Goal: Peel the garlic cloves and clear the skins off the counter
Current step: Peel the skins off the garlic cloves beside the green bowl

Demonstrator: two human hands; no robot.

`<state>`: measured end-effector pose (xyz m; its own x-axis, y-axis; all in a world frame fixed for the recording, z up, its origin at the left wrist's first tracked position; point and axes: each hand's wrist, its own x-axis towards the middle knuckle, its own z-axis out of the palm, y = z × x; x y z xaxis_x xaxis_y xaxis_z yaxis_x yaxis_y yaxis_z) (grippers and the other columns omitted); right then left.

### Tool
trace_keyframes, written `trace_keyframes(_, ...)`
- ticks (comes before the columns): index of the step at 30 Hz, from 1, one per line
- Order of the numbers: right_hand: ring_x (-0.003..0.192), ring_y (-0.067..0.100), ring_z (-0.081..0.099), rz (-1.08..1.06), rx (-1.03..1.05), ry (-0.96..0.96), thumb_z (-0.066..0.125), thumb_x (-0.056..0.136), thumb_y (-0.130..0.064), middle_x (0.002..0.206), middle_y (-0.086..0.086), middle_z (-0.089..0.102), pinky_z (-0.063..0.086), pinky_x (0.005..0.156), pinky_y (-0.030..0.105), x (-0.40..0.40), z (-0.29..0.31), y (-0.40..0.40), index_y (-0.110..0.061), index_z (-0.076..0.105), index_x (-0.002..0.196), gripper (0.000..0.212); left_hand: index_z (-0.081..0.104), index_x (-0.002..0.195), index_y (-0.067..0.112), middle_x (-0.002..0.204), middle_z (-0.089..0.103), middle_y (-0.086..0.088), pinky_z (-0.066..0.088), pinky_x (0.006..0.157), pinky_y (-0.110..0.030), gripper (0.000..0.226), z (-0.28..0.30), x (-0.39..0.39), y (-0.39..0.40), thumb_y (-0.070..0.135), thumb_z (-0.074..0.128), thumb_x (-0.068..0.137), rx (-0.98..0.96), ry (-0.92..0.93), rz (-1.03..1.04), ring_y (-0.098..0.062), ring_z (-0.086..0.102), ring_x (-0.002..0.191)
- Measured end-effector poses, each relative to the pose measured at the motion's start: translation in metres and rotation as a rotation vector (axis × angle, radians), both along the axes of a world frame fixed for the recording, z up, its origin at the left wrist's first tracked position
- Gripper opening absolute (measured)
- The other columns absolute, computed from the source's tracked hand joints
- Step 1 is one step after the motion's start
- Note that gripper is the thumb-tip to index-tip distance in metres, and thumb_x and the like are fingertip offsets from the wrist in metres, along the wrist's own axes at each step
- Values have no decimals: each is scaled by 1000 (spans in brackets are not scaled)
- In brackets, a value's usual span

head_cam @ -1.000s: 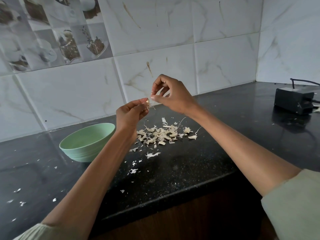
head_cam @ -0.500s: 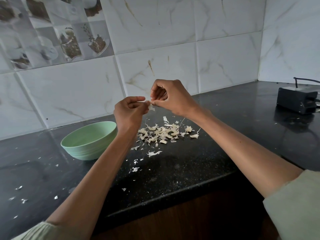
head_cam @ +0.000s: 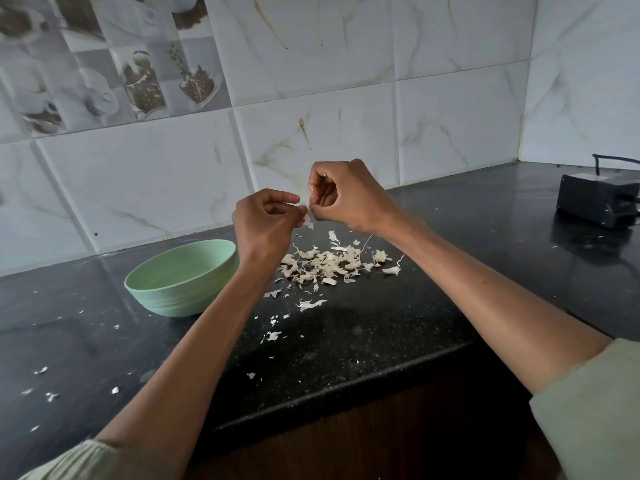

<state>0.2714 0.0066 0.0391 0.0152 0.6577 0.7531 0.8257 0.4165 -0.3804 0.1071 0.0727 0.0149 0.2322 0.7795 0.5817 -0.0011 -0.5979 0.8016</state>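
Right at the centre of the frame, the left hand (head_cam: 265, 221) and the right hand (head_cam: 341, 195) meet fingertip to fingertip above the counter (head_cam: 381, 327). Both are curled tight, pinching a garlic clove (head_cam: 307, 206) between them; the clove itself is almost wholly hidden by the fingers, and only a pale strip of skin (head_cam: 308, 220) hangs down below the pinch. Just below and to the right of the hands lies a loose pile of skins (head_cam: 329, 263) on the dark speckled counter, with smaller flakes (head_cam: 273, 336) scattered toward the lower left. A pale green bowl (head_cam: 181, 277) stands left of the pile, beside the left forearm; what it holds cannot be seen from this angle. At the right edge of the frame sits a small black box (head_cam: 597, 199) with a cable, well apart from the hands. White marbled wall tiles (head_cam: 450, 126) fill the upper part of the frame.
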Motion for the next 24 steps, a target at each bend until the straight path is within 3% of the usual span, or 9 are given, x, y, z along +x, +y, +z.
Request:
trace_keyframes(5,56,5,53,-20,-17,-38,72,76,3,74,3,68,48,57,26,1,0,0,-14,56,77,24,77,97,10,76,79,-4,60,68,-23,18,1,-2,0,9,88,84,-7,26,-38,-18,78,72)
trace_keyframes(10,54,6,42,-18,-31,-68,68,83,-1,69,-5,54,38,56,23,0,-2,3,-17,45,82,28,71,111,8,79,80,-3,62,76,-27,29,3,-3,2,9,86,87,4,83,-85,-19,79,76)
trace_keyframes(14,59,7,47,22,-66,-50,67,86,-1,77,8,68,44,59,29,6,-1,1,-16,43,86,29,58,123,11,84,81,-2,63,80,-31,44,4,-3,0,6,84,88,55,140,-133,-21,79,76)
trace_keyframes(17,62,11,59,18,-60,1,74,87,2,82,1,73,49,62,27,10,1,1,-11,48,90,30,54,127,13,86,81,-1,62,80,-28,49,5,-2,0,7,84,89,66,124,-136,-19,78,77)
trace_keyframes(20,78,13,72,9,-24,36,72,94,-3,86,-4,75,55,71,28,11,3,2,-9,55,97,18,58,126,14,85,81,-1,63,82,-30,46,4,-1,1,8,84,89,56,98,-126,-19,79,78)
trace_keyframes(22,74,11,70,-22,-25,47,64,103,-14,88,-6,77,54,69,26,11,3,4,-12,55,103,9,62,123,13,84,81,-3,64,83,-34,41,2,0,3,8,85,89,41,67,-109,-20,79,78)
trace_keyframes(24,64,7,62,-84,-40,43,57,107,-25,87,-5,76,48,63,26,14,0,7,-13,54,104,13,64,120,11,83,81,-3,64,82,-34,38,1,1,4,10,85,89,27,36,-92,-21,79,77)
